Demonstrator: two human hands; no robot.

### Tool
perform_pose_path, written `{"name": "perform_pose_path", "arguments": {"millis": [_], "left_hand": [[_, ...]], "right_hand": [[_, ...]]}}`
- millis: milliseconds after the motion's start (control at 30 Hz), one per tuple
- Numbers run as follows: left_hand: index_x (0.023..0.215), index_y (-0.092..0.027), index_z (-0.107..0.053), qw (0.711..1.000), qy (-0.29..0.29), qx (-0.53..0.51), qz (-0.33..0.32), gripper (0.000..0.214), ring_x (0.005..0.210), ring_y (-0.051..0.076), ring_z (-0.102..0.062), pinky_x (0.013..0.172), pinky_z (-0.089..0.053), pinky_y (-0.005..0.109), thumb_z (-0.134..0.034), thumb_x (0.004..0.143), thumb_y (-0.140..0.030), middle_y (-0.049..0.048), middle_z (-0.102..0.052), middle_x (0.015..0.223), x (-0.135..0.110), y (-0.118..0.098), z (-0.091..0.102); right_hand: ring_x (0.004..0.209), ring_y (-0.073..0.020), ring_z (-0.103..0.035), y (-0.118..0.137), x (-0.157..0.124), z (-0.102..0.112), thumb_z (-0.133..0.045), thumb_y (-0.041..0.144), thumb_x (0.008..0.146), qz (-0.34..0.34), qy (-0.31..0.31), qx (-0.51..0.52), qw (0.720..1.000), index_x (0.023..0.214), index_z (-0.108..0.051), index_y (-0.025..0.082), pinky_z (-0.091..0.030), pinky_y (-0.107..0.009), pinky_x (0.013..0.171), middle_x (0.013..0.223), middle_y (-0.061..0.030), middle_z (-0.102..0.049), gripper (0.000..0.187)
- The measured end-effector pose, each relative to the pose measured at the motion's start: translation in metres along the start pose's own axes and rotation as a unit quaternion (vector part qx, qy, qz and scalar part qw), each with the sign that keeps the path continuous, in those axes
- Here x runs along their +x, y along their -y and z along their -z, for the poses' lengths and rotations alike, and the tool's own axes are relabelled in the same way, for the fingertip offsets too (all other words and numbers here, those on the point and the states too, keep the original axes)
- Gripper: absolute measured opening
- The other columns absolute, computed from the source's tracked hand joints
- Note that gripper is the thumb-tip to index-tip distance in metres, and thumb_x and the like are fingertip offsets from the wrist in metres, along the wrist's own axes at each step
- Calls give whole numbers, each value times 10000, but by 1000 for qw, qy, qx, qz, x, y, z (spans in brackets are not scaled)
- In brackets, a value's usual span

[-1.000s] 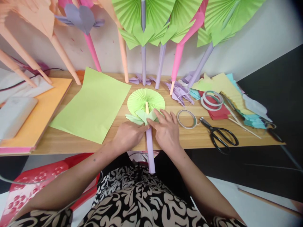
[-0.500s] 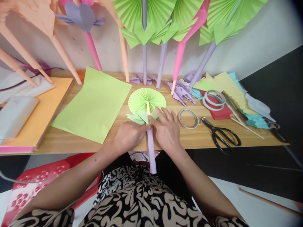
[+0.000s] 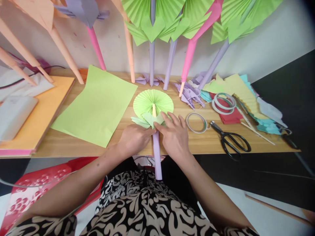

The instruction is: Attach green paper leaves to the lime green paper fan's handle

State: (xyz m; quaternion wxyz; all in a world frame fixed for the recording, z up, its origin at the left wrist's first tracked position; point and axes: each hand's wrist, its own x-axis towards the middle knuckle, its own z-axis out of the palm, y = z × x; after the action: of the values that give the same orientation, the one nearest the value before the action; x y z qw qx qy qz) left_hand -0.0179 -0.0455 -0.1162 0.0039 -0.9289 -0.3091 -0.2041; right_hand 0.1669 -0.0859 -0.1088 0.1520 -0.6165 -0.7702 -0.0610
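Observation:
A paper flower (image 3: 153, 98) lies on the table in front of me, its round green head pleated like a fan. A short peach stick shows at its centre, and a purple paper stem (image 3: 157, 160) runs down past the table edge. Pale green paper leaves (image 3: 150, 118) sit where head and stem meet. My left hand (image 3: 135, 139) is closed, its fingertips pinching at this joint. From the other side, my right hand (image 3: 175, 134) holds the leaves and stem top, thumb pressed on the joint and the other fingers partly spread over the right leaf. The pinched spot itself is hidden.
Left lies a green paper sheet (image 3: 95, 106) beside an orange stack (image 3: 55, 111). At right are a tape roll (image 3: 188, 123), black scissors (image 3: 227, 137), more tape rolls and paper scraps (image 3: 228, 86). Finished paper flowers (image 3: 152, 29) lean along the wall.
The view has shifted very slightly. Both hands keep nearly the same place on the paper flower, with the fingers moving little.

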Motion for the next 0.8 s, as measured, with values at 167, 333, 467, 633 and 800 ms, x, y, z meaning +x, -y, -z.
{"name": "perform_pose_path", "arguments": {"millis": [167, 333, 467, 633, 800], "left_hand": [[1031, -215, -776, 1000, -19, -7, 1, 315, 488, 158, -574, 468, -332, 254, -463, 1005, -214, 24, -676, 594, 0, 0, -1], [980, -209, -772, 1000, -8, 0, -1, 301, 512, 152, -599, 480, -348, 249, -472, 984, -186, 21, -678, 600, -1, 0, -2], [1050, -226, -773, 1000, -9, 1, 4, 314, 508, 149, -594, 486, -358, 243, -465, 995, -196, 22, -685, 605, -1, 0, -2], [968, -208, -772, 1000, 2, 4, 4, 313, 507, 152, -584, 489, -358, 246, -460, 990, -187, 20, -665, 584, 0, 0, -2], [1050, -231, -778, 1000, -23, 4, 1, 322, 492, 153, -586, 474, -349, 250, -464, 993, -194, 16, -677, 591, 0, 0, -1]], "right_hand": [[1404, -362, -473, 3, 3, 3, -552, 171, 971, -4, 18, 2, 1000, 1194, -750, 266, -312, -610, 1161, 1518, -97, -563, 313], [1436, -343, -442, 4, 4, 4, -552, 177, 976, -19, 34, 13, 999, 1195, -750, 268, -271, -589, 1191, 1553, -78, -528, 308], [1456, -357, -420, 4, 5, 5, -540, 200, 987, -24, 41, 6, 999, 1242, -732, 257, -281, -589, 1191, 1566, -96, -508, 324], [1426, -342, -460, 5, 3, 5, -518, 177, 987, -7, 31, 9, 999, 1161, -767, 258, -314, -577, 1176, 1544, -80, -537, 315], [1437, -348, -441, 4, 7, 2, -523, 191, 983, -19, 28, 16, 999, 1240, -732, 261, -320, -585, 1169, 1552, -88, -526, 338]]}}
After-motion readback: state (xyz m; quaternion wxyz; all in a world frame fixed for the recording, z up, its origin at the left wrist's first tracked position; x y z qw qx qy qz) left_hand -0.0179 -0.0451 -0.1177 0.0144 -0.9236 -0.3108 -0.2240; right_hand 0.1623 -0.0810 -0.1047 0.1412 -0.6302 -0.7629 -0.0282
